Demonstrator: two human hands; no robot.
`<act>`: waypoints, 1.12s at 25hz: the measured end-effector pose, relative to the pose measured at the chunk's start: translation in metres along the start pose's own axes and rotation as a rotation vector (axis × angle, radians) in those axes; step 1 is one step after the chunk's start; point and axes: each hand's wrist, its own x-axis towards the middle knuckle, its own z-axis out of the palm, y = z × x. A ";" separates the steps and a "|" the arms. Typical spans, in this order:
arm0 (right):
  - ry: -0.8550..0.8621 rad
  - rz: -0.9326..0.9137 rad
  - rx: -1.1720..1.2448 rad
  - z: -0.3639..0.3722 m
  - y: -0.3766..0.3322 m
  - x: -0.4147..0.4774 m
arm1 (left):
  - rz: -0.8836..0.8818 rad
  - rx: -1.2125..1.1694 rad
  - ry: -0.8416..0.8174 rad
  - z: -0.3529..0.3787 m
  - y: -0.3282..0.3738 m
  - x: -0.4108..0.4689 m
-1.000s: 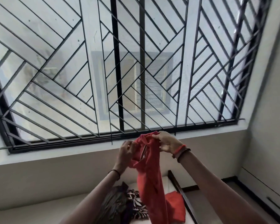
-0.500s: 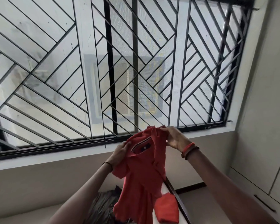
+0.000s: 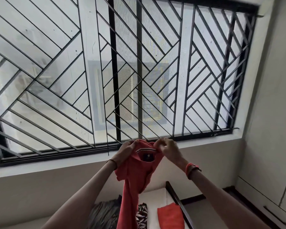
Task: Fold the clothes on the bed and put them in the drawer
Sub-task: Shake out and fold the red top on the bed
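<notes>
You are at the start of folding: the shirt [image 3: 135,176] hangs in the air above the bed [image 3: 157,195], collar uppermost, not yet squared. Your left hand [image 3: 126,150] pinches the collar's left side and your right hand [image 3: 167,148] pinches its right side, both closed on cloth, close together at the neck. The body of the shirt drops below them toward the bed. Next, I judge, you need to shift your grips outward to the shoulders so it hangs flat, then lay it on the bed beside the folded piece [image 3: 170,217].
</notes>
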 end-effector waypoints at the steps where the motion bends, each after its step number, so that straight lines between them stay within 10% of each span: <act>1: -0.136 -0.042 -0.010 0.006 -0.002 -0.002 | 0.021 0.028 -0.009 0.000 0.003 0.000; 6: -0.348 -0.208 -0.100 0.030 0.002 -0.001 | 0.059 0.038 -0.138 -0.008 0.008 0.001; 20: -0.155 -0.270 -0.150 0.056 -0.007 0.017 | -0.067 0.003 -0.196 -0.026 -0.002 0.000; 28: -0.098 -0.077 -0.001 0.026 0.004 0.035 | -0.167 0.512 -0.053 -0.062 -0.062 0.012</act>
